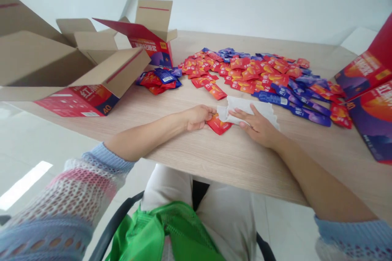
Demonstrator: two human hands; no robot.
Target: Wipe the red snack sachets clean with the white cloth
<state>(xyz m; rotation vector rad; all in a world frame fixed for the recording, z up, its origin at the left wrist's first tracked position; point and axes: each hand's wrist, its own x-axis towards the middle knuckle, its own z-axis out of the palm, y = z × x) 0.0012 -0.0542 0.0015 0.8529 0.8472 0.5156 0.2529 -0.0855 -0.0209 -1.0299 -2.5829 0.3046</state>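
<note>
A green bag point(162, 232) lies on the person's white trousers point(226, 220), between the dark chair arms point(114, 224). On the desk point(183, 150), the left hand point(199, 117) rests palm down, its fingers point(210, 112) loosely together at the edge of a crumpled white tissue point(248, 110); whether they pinch it, I cannot tell. The right hand point(259, 127) lies on that tissue, fingers point(245, 117) spread apart. A red sachet point(219, 125) lies between the hands, partly under the tissue. Just beyond, blue sachets point(272, 98) nearly reach the tissue's far edge, and a wide spread of red and blue sachets point(245, 71) covers the desk behind. A smaller heap of sachets point(159, 81) lies beside an open cardboard carton point(76, 69) at left, with a red printed box point(150, 44) behind it. More red printed cartons point(367, 89) stand at right.
</note>
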